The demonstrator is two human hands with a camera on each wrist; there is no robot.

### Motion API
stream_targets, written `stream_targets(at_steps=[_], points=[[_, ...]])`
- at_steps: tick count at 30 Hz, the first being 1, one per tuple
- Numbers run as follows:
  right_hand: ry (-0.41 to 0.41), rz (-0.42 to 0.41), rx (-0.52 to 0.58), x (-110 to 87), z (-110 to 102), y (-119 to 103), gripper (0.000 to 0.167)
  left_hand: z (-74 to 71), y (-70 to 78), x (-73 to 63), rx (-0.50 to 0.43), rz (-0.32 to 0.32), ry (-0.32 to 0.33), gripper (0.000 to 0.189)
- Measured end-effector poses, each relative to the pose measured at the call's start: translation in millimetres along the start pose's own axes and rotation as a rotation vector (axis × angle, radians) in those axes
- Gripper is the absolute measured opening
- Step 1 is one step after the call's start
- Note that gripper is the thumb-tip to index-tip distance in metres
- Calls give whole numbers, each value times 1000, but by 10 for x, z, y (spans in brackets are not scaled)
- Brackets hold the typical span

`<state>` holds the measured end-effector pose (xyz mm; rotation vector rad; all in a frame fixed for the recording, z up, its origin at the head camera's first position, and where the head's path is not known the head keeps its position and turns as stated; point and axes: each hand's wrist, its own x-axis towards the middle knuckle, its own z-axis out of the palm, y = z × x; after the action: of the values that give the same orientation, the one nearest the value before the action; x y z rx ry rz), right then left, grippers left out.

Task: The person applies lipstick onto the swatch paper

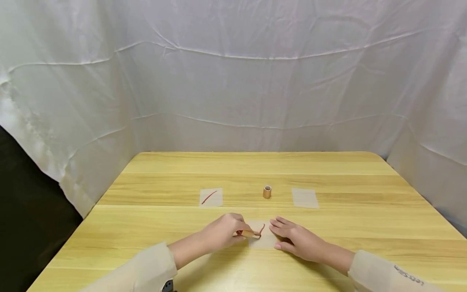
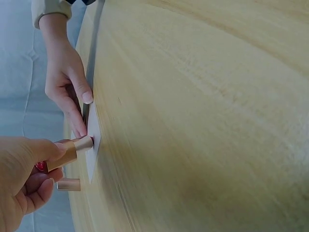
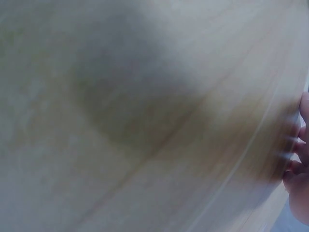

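Note:
In the head view my left hand (image 1: 227,230) pinches a gold lipstick (image 1: 249,233), its tip against a white paper square (image 1: 268,242). A dark red stroke runs up the paper from the tip. The left wrist view shows the lipstick (image 2: 67,154) tilted between thumb and fingers, with a red end near the palm. My right hand (image 1: 300,242) rests with its fingertips at the right edge of that paper, fingers extended. Only part of the right hand (image 3: 298,159) shows at the edge of the right wrist view. Behind the paper stands a gold lipstick cap (image 1: 267,192).
A paper square (image 1: 216,199) with one red stroke lies at the back left of the wooden table (image 1: 164,227). Another paper square (image 1: 305,198), unmarked, lies at the back right. White curtains (image 1: 255,89) hang behind the table and along its sides.

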<state>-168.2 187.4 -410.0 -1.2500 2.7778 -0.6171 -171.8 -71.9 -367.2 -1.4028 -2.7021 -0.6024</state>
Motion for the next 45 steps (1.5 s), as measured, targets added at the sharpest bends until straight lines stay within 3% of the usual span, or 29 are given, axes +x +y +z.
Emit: stream_targets(at_steps=[15, 23, 37, 45], points=[[7, 4, -8, -6, 3, -16, 50, 12, 28, -94, 46, 36, 11, 15], [3, 8, -13, -7, 11, -7, 50, 10, 39, -144, 11, 3, -8, 15], [5, 10, -10, -13, 11, -10, 52, 12, 48, -185, 18, 14, -2, 12], [3, 11, -8, -3, 13, -10, 52, 28, 48, -230, 11, -2, 31, 12]])
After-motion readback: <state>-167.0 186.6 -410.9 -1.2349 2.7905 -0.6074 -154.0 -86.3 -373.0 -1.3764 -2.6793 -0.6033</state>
